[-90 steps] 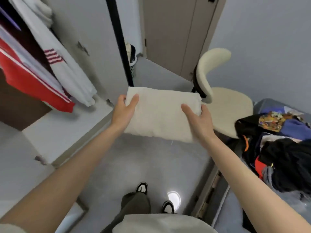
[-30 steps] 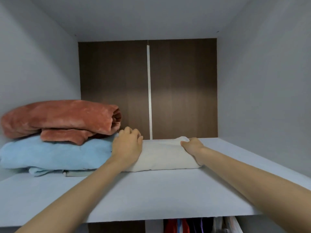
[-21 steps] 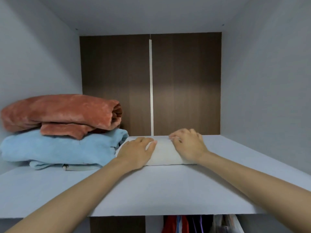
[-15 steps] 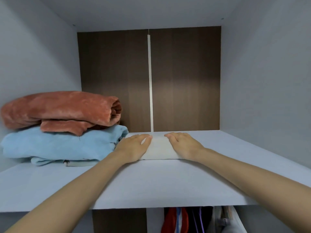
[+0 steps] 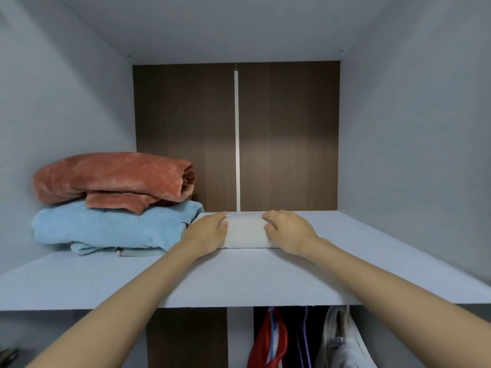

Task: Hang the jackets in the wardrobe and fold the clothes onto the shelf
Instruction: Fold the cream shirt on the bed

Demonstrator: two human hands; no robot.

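The wardrobe shelf (image 5: 372, 261) now bears the folded white cloth (image 5: 245, 235) I carried across the room seconds ago, pushed back just beside the blue folded fleece (image 5: 111, 227), so this piece looks stowed. My left hand (image 5: 207, 233) and right hand (image 5: 288, 232) press flat on it, gripping nothing. A rust fleece (image 5: 111, 176) tops the blue; jackets (image 5: 268, 341) hang below.

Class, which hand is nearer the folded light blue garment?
Left. The left hand lies right beside the blue garment; the right hand rests farther right on the white cloth.
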